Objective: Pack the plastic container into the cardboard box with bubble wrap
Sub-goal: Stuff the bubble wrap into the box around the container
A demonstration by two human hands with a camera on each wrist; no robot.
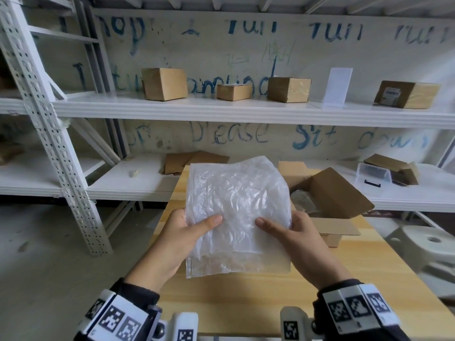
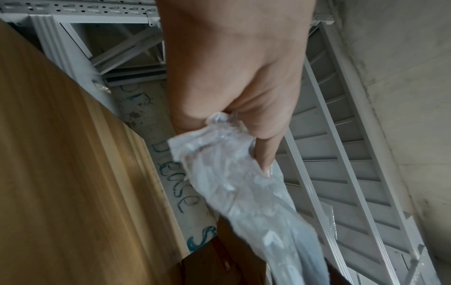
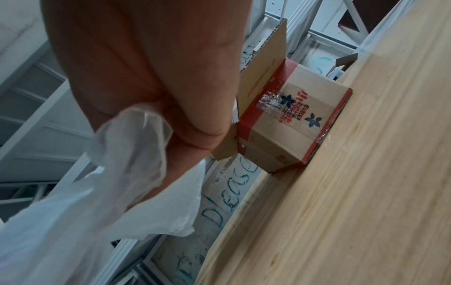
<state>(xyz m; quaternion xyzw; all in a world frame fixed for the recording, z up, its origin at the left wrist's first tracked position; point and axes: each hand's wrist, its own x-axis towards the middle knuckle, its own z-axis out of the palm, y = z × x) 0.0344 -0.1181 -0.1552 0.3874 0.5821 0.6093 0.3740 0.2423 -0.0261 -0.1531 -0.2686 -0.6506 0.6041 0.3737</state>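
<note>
The bubble wrap (image 1: 236,212), held up between both hands, screens the table's (image 1: 246,291) middle. The box (image 1: 337,193) stands at right rear, top open, its flaps raised around the opening. Near table surface lies bare.

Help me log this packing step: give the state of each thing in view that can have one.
bubble wrap: held up above the table, pinched by both hands
left hand: pinching the wrap's left edge
right hand: pinching the wrap's right edge
cardboard box: on the table, flaps open
plastic container: on the lower shelf, lid on, not packed
shelf boxes: closed, on the upper shelf
</note>
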